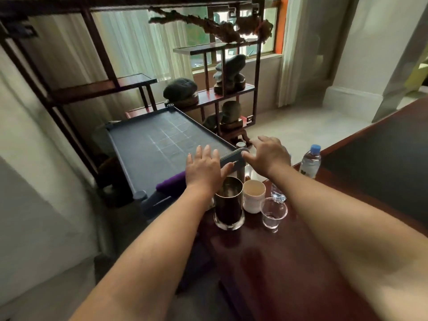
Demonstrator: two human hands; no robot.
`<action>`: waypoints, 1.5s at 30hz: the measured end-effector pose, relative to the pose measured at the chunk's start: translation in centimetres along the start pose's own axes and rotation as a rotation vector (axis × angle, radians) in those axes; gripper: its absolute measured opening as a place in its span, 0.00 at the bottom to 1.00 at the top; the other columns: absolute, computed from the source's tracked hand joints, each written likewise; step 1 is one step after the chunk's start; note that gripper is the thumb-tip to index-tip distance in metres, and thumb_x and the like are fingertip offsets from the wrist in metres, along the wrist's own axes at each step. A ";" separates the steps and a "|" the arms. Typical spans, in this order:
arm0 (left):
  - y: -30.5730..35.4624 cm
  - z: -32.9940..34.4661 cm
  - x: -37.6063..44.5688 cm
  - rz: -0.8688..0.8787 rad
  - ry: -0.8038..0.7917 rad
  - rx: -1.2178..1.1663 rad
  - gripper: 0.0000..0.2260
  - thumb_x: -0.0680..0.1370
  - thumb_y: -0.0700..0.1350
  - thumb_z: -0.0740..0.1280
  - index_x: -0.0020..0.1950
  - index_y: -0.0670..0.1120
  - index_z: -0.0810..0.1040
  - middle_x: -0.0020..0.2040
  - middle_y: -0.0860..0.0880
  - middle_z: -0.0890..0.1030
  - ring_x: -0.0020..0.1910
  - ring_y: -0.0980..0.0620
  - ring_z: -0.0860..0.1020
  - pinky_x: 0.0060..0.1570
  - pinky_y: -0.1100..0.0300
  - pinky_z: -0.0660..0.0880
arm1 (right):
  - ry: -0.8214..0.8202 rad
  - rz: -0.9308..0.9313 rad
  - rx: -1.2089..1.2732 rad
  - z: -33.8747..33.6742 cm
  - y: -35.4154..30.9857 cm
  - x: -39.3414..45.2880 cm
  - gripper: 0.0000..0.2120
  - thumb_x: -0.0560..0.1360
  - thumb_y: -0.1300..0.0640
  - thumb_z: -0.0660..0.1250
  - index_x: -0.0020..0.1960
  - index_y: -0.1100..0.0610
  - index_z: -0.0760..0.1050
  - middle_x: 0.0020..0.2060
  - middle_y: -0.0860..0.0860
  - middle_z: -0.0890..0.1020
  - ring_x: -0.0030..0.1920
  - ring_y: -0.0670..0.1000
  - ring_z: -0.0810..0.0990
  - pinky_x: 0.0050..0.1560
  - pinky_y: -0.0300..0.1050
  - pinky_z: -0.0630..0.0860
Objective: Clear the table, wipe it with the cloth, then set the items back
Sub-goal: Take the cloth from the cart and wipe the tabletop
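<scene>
A person stands at the corner of a dark red wooden counter (289, 262), both bare forearms stretched forward over its glossy top. Near the counter's far edge cluster a tall dark glass tumbler (228, 205), a white ceramic cup (253, 196) just beside it, and a clear plastic cup (273, 213) to the right, all upright; another clear vessel behind them is too hidden to name. Farther right stands a water bottle (310, 161) with a blue cap. The left hand (205, 169) lies flat, fingers spread, palm down on the near right rim of a dark grey tray cart (157, 144) drawn up against the counter, holding nothing. The right hand (268, 152), open and splayed, hovers by the cart's right corner post, empty as well. A purple cloth (171, 181) lies rolled on the cart's near end, just left of the left wrist, its long axis running along the near rim, from lower left to upper right. Beyond, a dark wooden display shelf (231, 91) holds stones before a curtained window (243, 31), over a pale tiled floor (301, 126).
</scene>
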State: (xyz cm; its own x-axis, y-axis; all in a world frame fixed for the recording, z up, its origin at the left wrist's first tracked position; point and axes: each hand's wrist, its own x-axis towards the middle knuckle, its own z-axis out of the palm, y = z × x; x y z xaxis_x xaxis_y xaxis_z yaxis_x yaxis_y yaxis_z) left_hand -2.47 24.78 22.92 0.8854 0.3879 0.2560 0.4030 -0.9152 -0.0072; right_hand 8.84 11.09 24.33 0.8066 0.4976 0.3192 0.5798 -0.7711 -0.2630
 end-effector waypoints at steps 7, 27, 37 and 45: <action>-6.5 1.7 -0.8 -0.372 -0.069 -0.181 0.26 0.81 0.62 0.54 0.69 0.45 0.67 0.65 0.40 0.74 0.62 0.38 0.73 0.59 0.46 0.70 | -0.235 0.068 0.216 4.3 -4.8 2.2 0.26 0.76 0.41 0.61 0.69 0.53 0.71 0.63 0.57 0.77 0.60 0.58 0.75 0.53 0.48 0.72; -15.1 7.7 3.9 -0.795 -0.214 -0.860 0.22 0.75 0.48 0.72 0.67 0.43 0.73 0.62 0.44 0.77 0.57 0.46 0.75 0.58 0.54 0.73 | -0.605 0.359 0.429 12.9 -12.2 8.2 0.23 0.69 0.46 0.76 0.52 0.63 0.76 0.49 0.59 0.80 0.49 0.58 0.81 0.49 0.48 0.77; -13.4 4.2 5.3 -0.761 0.127 -1.286 0.08 0.80 0.36 0.65 0.55 0.48 0.77 0.51 0.48 0.78 0.52 0.48 0.77 0.57 0.51 0.78 | -0.921 0.706 1.137 7.3 -10.1 7.9 0.13 0.70 0.63 0.68 0.54 0.63 0.74 0.46 0.61 0.81 0.44 0.61 0.82 0.35 0.50 0.80; -9.1 -0.2 5.0 -0.608 -0.009 -1.322 0.08 0.82 0.37 0.61 0.56 0.48 0.75 0.56 0.45 0.76 0.51 0.47 0.75 0.57 0.48 0.76 | -0.792 0.547 1.415 3.2 -5.9 5.4 0.17 0.71 0.62 0.62 0.59 0.55 0.75 0.48 0.58 0.83 0.47 0.58 0.82 0.55 0.57 0.77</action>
State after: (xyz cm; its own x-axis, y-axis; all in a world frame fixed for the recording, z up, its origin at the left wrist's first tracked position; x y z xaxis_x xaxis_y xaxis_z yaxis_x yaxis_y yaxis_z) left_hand -1.75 35.03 24.50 0.6627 0.7405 -0.1115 0.2101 -0.0410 0.9768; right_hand 10.18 19.62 24.70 0.5340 0.7120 -0.4560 -0.4722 -0.1963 -0.8594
